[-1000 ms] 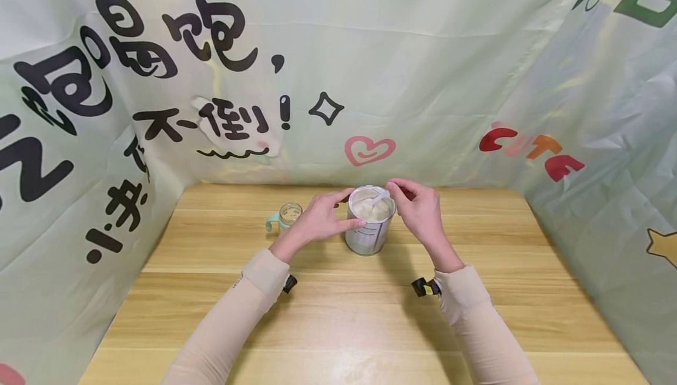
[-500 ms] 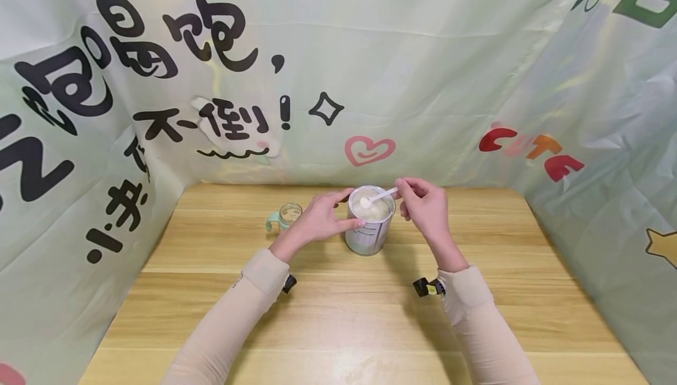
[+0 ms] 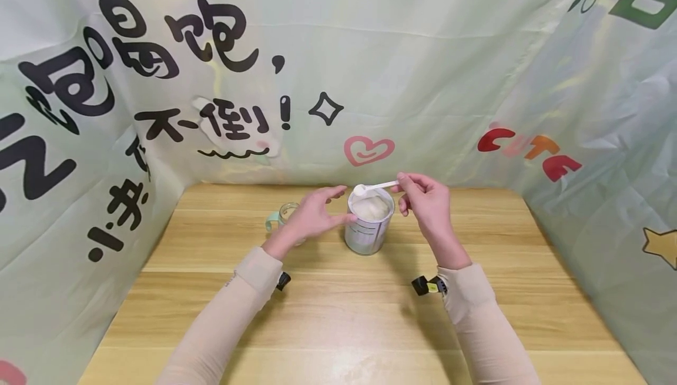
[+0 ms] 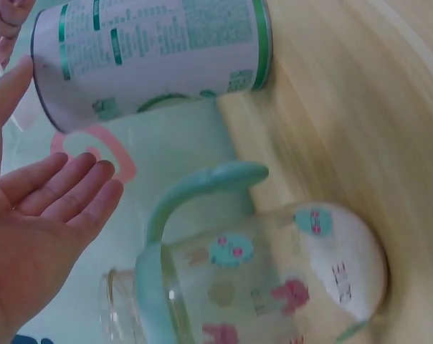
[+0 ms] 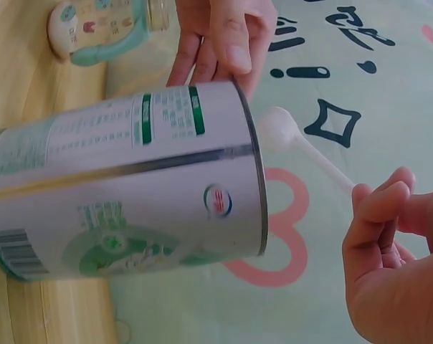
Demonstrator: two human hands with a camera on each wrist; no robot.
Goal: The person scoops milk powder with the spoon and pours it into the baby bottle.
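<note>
A tin of milk powder (image 3: pixel 364 237) stands upright on the table, its top uncovered and pale powder (image 3: pixel 371 208) inside. My right hand (image 3: pixel 429 206) pinches the handle end of a white measuring scoop (image 3: pixel 382 185), whose bowl, with white powder in it, is over the tin's far left rim. In the right wrist view the scoop (image 5: pixel 279 127) is just above the tin's mouth. My left hand (image 3: pixel 315 213) is spread at the tin's left side, thumb close to the rim; I cannot tell whether it touches. A clear baby bottle (image 4: pixel 252 279) with mint handles is beside that hand, partly covered by it in the head view.
The wooden table (image 3: pixel 338 326) reaches back to a printed cloth wall (image 3: pixel 433 79) close behind the tin. More cloth rises along both sides. The baby bottle has no cap on its neck (image 4: pixel 116 301) and holds some liquid.
The scoop has come up out of the powder to above the rim, with my right hand rising slightly. My left hand has loosened from the tin and shifted a little left.
</note>
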